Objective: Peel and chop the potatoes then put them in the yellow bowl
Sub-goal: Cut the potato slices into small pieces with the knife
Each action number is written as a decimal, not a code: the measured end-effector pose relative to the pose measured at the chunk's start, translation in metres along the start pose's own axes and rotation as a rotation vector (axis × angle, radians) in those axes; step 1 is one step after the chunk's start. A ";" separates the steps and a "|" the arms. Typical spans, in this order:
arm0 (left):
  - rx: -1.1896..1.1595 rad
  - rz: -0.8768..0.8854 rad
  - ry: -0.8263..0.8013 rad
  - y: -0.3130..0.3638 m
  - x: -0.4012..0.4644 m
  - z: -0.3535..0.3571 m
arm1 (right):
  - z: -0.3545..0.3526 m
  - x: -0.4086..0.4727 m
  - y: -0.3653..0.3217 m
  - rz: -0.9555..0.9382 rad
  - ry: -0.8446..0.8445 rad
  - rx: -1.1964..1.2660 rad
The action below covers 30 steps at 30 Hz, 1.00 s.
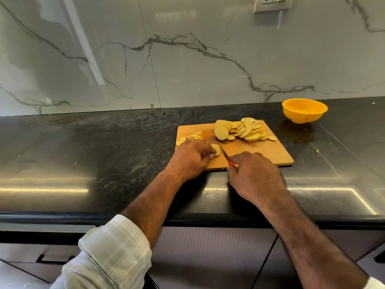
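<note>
L hand (192, 156) sits curled over the last potato piece (215, 149) near the front-left of the wooden chopping board (260, 151), fingertips tucked down and pinching it so the cut face looks toward the blade; prob. done that way to keep the nails clear while the piece gets thinner. R hand (254, 174) is wrapped round the red handle of a small knife (224, 152), w/ the blade angled up-left and its tip just beside the potato piece, touching or nearly so; can't tell if it's already in the flesh. The slice pile (242, 130) is heaped at the back-centre of the board, pushed away from the cutting spot, which leaves bare wood in front for the knife stroke. A smaller heap, peels or off-cuts (187, 138), lies at the board's left edge, partly behind the L hand; can't say which. Yellow bowl (304, 110) stands off the board, back-right on the dark countertop (104, 147), near the marble-look wall and apart from the board corner; looks empty from here, so transfer not yet started by my reading. Room: the board's front edge lies close to the counter lip, both wrists overhanging it, so little slack toward the person. Right side of board is bare and the path board-to-bowl is unobstructed. Left of the board, the counter is wide open for sliding things aside.
</note>
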<state>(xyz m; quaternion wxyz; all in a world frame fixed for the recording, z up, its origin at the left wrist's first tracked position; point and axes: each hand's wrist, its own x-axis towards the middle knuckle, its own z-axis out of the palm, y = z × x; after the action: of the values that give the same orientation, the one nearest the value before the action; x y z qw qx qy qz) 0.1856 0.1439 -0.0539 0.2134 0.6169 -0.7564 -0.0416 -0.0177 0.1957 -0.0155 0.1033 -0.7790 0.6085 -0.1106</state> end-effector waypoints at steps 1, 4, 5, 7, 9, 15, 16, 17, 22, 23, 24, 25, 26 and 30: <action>0.010 -0.006 -0.005 0.000 0.000 0.001 | 0.000 0.000 -0.003 -0.001 0.006 -0.003; 0.026 -0.009 -0.010 0.003 0.000 0.002 | 0.001 -0.001 -0.012 0.007 0.009 -0.019; 0.025 -0.007 -0.005 0.003 0.000 0.002 | 0.001 -0.002 -0.016 0.011 0.002 -0.034; 0.025 -0.004 0.000 0.002 0.000 0.003 | 0.000 -0.004 -0.023 0.004 -0.014 -0.073; 0.025 0.000 0.007 0.001 0.001 0.004 | 0.000 -0.004 -0.029 -0.014 -0.032 -0.116; 0.028 0.012 -0.011 -0.001 0.003 0.003 | -0.007 0.015 -0.042 -0.040 -0.119 -0.174; 0.028 0.012 -0.018 -0.002 0.004 0.004 | -0.008 0.018 -0.044 -0.044 -0.129 -0.181; 0.026 0.007 -0.026 -0.003 0.004 0.004 | -0.008 0.020 -0.045 -0.050 -0.135 -0.191; 0.029 -0.016 -0.026 -0.002 0.007 0.006 | -0.007 0.015 -0.035 -0.065 -0.108 -0.205; 0.020 -0.022 -0.031 -0.002 0.007 0.005 | -0.006 0.012 -0.033 -0.066 -0.101 -0.208; 0.001 -0.021 -0.024 -0.003 0.007 0.005 | -0.004 0.008 -0.030 -0.069 -0.090 -0.211; -0.030 -0.025 -0.007 -0.004 0.007 0.005 | -0.003 0.005 -0.029 -0.068 -0.076 -0.207; -0.070 -0.031 0.013 -0.006 0.005 0.005 | -0.002 0.002 -0.027 -0.065 -0.060 -0.196; -0.128 -0.030 0.067 -0.008 -0.001 0.003 | 0.000 -0.006 -0.026 -0.049 -0.018 -0.152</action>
<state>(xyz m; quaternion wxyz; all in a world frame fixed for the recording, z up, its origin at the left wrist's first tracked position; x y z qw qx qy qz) 0.1918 0.1424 -0.0593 0.2769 0.6145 -0.7352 -0.0723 0.0053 0.2074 -0.0079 0.0466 -0.8003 0.5948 -0.0598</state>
